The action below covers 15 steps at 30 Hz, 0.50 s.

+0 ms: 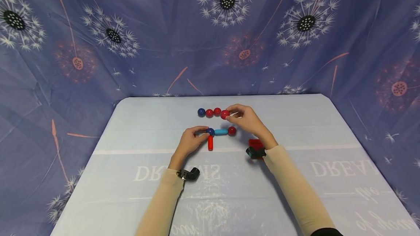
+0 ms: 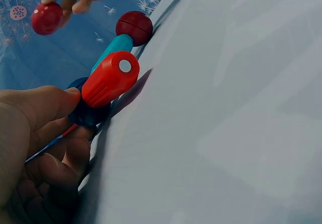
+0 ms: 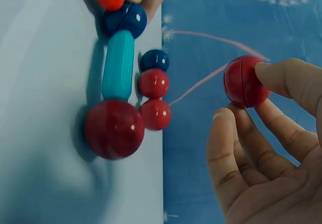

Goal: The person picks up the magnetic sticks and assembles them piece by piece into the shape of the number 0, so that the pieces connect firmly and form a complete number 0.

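Closest up are the beige sleeves (image 1: 162, 205), reaching over a white table (image 1: 115, 188). Left hand (image 1: 190, 140) has thumb and fingers pinching a dark blue ball (image 1: 211, 132), with a red stick (image 1: 210, 143) pointing near and a light blue stick (image 1: 221, 132) running right to a maroon ball (image 1: 232, 131). Right hand (image 1: 245, 118) is pinching a bright red ball (image 1: 224, 114) above the table, just right of the far row: navy ball (image 1: 201, 112), then two red balls (image 1: 209, 113). Some red pieces (image 1: 255, 143) sit by the right wrist, partly hidden.
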### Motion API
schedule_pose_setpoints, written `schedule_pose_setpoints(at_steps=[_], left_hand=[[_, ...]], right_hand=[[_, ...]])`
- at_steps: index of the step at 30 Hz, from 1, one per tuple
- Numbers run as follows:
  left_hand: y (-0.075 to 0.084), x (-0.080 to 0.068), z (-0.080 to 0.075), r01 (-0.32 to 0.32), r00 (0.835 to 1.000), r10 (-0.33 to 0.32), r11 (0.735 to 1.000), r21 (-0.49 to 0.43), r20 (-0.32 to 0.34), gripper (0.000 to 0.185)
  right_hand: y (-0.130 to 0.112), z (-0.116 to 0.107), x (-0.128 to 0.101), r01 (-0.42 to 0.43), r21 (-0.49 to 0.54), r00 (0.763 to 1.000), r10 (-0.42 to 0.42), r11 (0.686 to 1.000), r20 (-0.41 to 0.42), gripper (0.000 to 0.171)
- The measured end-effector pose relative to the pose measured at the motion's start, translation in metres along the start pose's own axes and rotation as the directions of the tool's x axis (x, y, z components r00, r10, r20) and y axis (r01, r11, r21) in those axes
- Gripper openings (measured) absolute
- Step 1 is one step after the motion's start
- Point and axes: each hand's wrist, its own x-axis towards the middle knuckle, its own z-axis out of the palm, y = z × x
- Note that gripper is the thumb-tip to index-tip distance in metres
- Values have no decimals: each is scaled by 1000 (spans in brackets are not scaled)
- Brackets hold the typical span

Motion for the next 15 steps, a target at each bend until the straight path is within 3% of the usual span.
schedule_pose_setpoints(at_steps=[15], left_hand=[[-1,0,0,-7,1000,7,1000,23,-1,30]], right_hand=[[-5,22,-30,68,62,995,-73,996,74,27]])
